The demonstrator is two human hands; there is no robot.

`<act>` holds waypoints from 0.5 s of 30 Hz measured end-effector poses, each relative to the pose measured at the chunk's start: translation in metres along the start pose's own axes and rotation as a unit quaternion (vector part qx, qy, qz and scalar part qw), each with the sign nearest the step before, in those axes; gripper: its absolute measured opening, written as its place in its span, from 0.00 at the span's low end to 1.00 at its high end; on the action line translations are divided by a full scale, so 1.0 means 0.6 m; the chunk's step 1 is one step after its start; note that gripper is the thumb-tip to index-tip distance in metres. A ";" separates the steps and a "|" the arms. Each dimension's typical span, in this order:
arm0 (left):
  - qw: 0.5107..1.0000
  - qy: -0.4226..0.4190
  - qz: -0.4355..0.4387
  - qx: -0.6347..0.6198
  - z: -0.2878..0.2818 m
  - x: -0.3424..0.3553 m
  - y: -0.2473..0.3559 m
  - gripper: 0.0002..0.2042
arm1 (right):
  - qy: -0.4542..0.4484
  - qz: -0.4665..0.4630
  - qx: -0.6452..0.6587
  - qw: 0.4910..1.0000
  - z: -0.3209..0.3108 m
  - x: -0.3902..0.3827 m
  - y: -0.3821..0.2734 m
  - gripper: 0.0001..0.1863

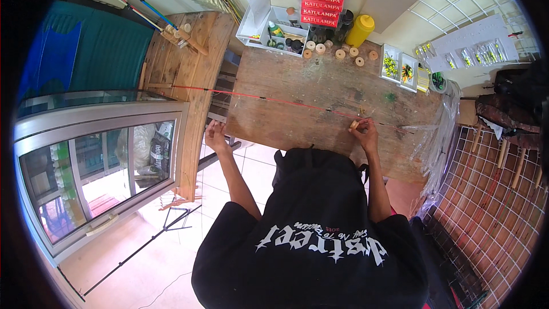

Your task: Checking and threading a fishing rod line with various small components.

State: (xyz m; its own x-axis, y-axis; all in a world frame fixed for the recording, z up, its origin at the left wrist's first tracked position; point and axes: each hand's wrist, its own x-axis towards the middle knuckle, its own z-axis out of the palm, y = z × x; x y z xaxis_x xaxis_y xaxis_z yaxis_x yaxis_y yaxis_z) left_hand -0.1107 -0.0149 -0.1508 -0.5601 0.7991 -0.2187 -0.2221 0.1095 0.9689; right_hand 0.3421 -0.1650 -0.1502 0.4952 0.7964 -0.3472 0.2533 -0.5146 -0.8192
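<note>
Head view: thin red rod (274,100) lies across workbench (297,80).

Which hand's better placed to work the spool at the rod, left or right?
Right. The right hand is already at the spool, on the red rod. The left hand sits at the bench edge, well away.

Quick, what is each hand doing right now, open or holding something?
Left hand: fingers curled near the thin red rod by the wooden table edge; whether it grips cannot be told.
Right hand: closed on a small wooden spool at the rod.
</note>
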 end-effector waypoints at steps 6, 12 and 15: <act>0.988 -0.115 -0.041 0.095 0.016 -0.021 -0.014 0.10 | 0.086 -0.099 -0.103 0.986 -0.005 -0.013 -0.009 0.26; 0.928 -0.195 0.193 0.251 0.201 -0.173 0.042 0.09 | 0.023 0.019 -0.221 0.975 -0.072 -0.062 -0.095 0.18; 0.853 -0.375 0.230 0.283 0.288 -0.261 0.075 0.10 | 0.044 0.060 -0.203 0.976 -0.110 -0.094 -0.177 0.12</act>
State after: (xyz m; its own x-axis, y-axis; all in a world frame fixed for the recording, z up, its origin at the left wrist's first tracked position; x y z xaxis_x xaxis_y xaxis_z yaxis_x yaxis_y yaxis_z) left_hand 0.1051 -0.0329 -0.0530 0.2298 0.9646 0.1296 0.4220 -0.2187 0.8798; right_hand 0.3419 -0.1763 -0.0132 0.6072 0.7009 -0.3743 0.4879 -0.7007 -0.5206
